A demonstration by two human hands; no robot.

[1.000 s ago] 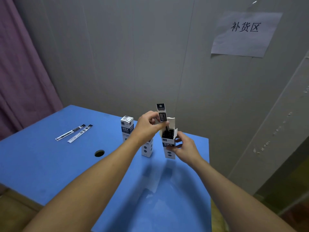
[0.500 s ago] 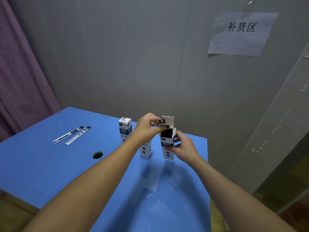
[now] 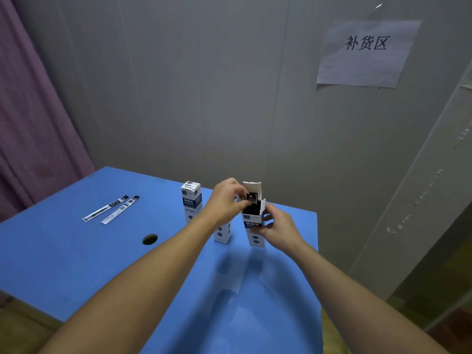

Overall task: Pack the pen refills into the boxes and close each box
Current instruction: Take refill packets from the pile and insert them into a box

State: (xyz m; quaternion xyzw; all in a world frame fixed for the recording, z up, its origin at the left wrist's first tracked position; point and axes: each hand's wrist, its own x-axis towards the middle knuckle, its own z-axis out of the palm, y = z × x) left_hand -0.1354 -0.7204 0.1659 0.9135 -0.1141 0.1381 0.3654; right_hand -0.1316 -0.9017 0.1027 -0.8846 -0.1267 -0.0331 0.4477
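Blue table (image 3: 76,264): both hands (image 3: 227,200) (image 3: 278,226) grip open box (image 3: 254,226)

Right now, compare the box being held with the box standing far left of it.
The held box has its top flap up, with dark refills showing in its mouth; the far-left box is closed flat on top. The right hand grips the held box and the left hand works at its opening; nothing touches the far-left box. Both stand upright with matching blue-and-white print.

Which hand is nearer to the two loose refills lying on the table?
Left. The left hand is at the open box, right of the refills; the right hand is farther right.
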